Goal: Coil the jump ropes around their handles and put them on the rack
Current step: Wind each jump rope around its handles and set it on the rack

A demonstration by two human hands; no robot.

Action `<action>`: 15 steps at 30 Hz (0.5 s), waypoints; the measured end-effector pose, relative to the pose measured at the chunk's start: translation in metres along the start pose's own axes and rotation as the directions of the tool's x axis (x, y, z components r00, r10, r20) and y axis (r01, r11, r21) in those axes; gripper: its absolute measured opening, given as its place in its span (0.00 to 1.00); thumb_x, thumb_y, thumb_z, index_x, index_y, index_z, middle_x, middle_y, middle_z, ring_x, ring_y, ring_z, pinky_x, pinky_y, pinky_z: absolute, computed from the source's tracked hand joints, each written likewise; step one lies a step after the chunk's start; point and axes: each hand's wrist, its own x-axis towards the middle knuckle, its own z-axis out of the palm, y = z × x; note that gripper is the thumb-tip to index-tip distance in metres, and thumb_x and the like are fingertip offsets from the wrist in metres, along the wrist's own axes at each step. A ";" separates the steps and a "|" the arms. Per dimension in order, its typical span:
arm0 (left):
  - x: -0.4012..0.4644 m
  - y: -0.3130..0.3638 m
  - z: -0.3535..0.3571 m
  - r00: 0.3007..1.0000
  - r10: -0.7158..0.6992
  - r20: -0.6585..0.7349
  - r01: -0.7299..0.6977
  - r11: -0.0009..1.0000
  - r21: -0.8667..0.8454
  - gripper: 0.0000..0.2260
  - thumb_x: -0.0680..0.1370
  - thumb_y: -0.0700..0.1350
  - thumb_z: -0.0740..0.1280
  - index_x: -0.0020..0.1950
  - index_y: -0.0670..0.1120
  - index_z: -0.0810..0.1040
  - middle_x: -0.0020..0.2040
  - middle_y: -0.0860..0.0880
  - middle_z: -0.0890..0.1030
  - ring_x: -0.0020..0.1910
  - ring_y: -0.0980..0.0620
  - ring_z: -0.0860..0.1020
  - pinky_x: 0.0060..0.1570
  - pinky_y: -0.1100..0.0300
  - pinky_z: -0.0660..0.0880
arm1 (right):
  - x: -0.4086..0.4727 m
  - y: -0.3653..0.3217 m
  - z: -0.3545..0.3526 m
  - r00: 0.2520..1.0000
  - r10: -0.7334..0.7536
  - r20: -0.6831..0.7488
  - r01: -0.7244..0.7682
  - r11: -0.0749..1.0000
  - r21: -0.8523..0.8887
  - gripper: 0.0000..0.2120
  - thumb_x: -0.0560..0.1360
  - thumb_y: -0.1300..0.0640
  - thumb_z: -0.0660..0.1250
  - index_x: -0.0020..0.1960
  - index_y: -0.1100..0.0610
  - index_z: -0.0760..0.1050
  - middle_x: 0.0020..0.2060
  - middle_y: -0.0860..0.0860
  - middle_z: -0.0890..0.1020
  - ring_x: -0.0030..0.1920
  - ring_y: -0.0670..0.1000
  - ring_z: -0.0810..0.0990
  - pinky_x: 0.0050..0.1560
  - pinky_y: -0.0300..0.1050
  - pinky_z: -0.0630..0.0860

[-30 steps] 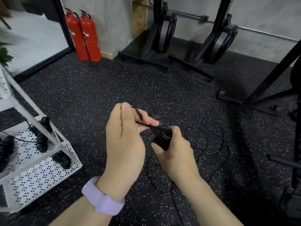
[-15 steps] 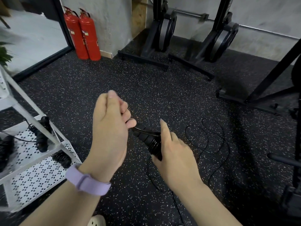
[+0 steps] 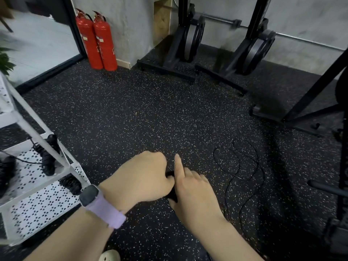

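My right hand point(image 3: 194, 191) grips the black jump rope handles point(image 3: 172, 194), its index finger pointing straight up. Only slivers of the handles show between my two hands. My left hand point(image 3: 143, 178) is curled palm down over the handles, and the cord it was winding is hidden under it. The loose black rope point(image 3: 237, 166) trails in loops on the floor to the right. On the white rack point(image 3: 37, 200) at the left lie coiled black jump ropes point(image 3: 48, 155), with another coil point(image 3: 70, 183) near its front corner.
Two red fire extinguishers point(image 3: 98, 40) stand by the far wall. Black machine stands point(image 3: 188, 44) line the back. A black frame point(image 3: 310, 102) and a bar point(image 3: 327, 188) stand on the right. The toe of a pale shoe point(image 3: 110, 256) shows at the bottom edge.
My left hand has swung from above the handles down and over them, turning palm down. Both hands have dropped lower in view, and my right index finger stays raised.
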 end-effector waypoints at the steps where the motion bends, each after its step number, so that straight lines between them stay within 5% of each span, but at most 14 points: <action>1: 0.000 -0.003 -0.003 0.999 0.002 0.041 0.000 0.999 -0.050 0.13 0.80 0.55 0.64 0.42 0.48 0.79 0.32 0.51 0.80 0.27 0.54 0.73 0.29 0.59 0.72 | 0.000 0.000 -0.001 1.000 -0.012 -0.004 0.013 1.000 0.011 0.52 0.81 0.48 0.69 0.82 0.60 0.30 0.70 0.53 0.73 0.70 0.54 0.72 0.75 0.50 0.66; 6: 0.003 -0.007 -0.004 0.981 -0.124 -0.150 0.045 0.893 -0.447 0.18 0.84 0.54 0.62 0.42 0.44 0.80 0.28 0.52 0.74 0.25 0.54 0.68 0.27 0.60 0.64 | 0.002 0.007 -0.009 0.994 -0.059 -0.088 0.061 0.998 0.016 0.51 0.80 0.49 0.69 0.82 0.61 0.32 0.68 0.52 0.74 0.67 0.54 0.74 0.72 0.49 0.69; 11: -0.008 0.010 0.015 0.860 0.088 -0.502 -0.118 0.993 -0.028 0.16 0.83 0.57 0.60 0.39 0.51 0.70 0.27 0.53 0.73 0.28 0.53 0.72 0.32 0.54 0.68 | 0.003 0.016 -0.018 0.986 0.075 -0.149 -0.036 0.968 0.248 0.46 0.80 0.48 0.68 0.84 0.56 0.40 0.67 0.53 0.76 0.65 0.56 0.77 0.63 0.50 0.72; 15: -0.005 0.017 0.016 0.693 0.235 -0.682 -0.214 0.970 0.117 0.16 0.78 0.55 0.70 0.34 0.52 0.72 0.24 0.56 0.72 0.27 0.53 0.71 0.37 0.56 0.68 | -0.003 0.022 -0.019 0.963 0.118 -0.244 -0.022 0.931 0.365 0.42 0.78 0.50 0.70 0.83 0.44 0.48 0.60 0.51 0.79 0.57 0.55 0.81 0.52 0.50 0.75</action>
